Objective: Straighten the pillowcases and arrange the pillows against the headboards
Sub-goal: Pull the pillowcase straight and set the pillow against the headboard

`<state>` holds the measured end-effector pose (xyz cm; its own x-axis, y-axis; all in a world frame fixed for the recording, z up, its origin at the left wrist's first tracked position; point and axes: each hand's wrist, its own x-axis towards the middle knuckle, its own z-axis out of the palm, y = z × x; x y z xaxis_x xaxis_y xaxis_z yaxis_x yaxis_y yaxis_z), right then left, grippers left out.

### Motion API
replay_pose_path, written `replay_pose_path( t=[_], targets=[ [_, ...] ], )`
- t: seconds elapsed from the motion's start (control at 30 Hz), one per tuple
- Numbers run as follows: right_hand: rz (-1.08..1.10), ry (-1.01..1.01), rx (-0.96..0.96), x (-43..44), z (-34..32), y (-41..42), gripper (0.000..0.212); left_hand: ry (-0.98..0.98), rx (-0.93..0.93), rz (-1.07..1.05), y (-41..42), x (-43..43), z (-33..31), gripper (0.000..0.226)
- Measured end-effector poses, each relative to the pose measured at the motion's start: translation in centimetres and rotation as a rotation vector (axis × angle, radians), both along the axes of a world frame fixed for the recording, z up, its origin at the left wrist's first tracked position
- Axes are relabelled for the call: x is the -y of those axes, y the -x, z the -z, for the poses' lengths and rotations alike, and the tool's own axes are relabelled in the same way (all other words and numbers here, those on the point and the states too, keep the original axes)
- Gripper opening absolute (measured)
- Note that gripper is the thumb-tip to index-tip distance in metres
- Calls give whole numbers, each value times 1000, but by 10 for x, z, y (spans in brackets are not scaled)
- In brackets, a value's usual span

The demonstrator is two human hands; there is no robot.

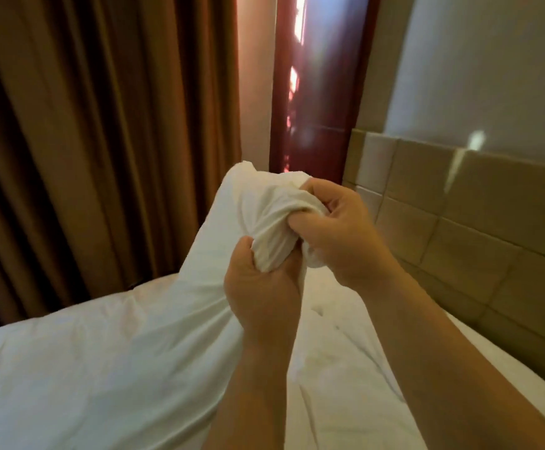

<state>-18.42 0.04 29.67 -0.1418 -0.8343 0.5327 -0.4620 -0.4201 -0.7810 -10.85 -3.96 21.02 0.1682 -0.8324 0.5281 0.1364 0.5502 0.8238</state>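
Big white pillow [102,352], plump and creased, slanted across the lower left, far end raised, near end low against the bed [346,352]. Smooth over the broad body, drawn into tight radiating folds toward the top. Open end of the pillowcase [271,216] gathered into a thick wrinkled wad in mid-frame, one loose corner poking up beyond it. Clamped from below by the left hand [261,287], fingers curled round the cloth. Gripped from above and from the right by the right hand [339,235], fingers and thumb closed over the same bunch, just beside the left hand. Bare forearms [443,358] reaching in from the bottom edge and hiding part of the rumpled white bed. Around all this, on the left, a heavy brown curtain [86,125] in deep vertical folds, hanging behind the pillow. On the right, a padded tan headboard [475,216] in rectangular panels, near the raised end of the pillow but apart from it. Pale wall [492,60] above the headboard. Between curtain and wall, a dark red frame [316,125] with a thin bright strip of daylight [300,27] down its left side.
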Motion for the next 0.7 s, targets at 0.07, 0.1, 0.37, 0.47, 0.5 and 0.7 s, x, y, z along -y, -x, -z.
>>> replay_pose_path(
  t=[0.07, 0.1, 0.37, 0.47, 0.5, 0.7],
  targets=[
    [-26, 64, -96, -34, -38, 20, 30, 39, -144, 56, 31, -33, -38, 35],
    [-17, 94, -152, -51, -55, 32, 31, 46, -212, 93, 48, -49, -55, 33],
    [257, 127, -477, -158, -100, 163, 34, 103, 62, 488, 177, -142, -89, 45],
    [370, -11, -542, -192, -48, 229, 33, -19, 313, 694, 218, -166, -49, 36],
    [394, -61, -509, -202, -27, 249, 29, -71, 380, 689, 230, -173, -34, 29],
    [388, -254, -357, -251, 58, 329, 15, -194, 297, 571, 277, -193, 0, 10]
  ],
)
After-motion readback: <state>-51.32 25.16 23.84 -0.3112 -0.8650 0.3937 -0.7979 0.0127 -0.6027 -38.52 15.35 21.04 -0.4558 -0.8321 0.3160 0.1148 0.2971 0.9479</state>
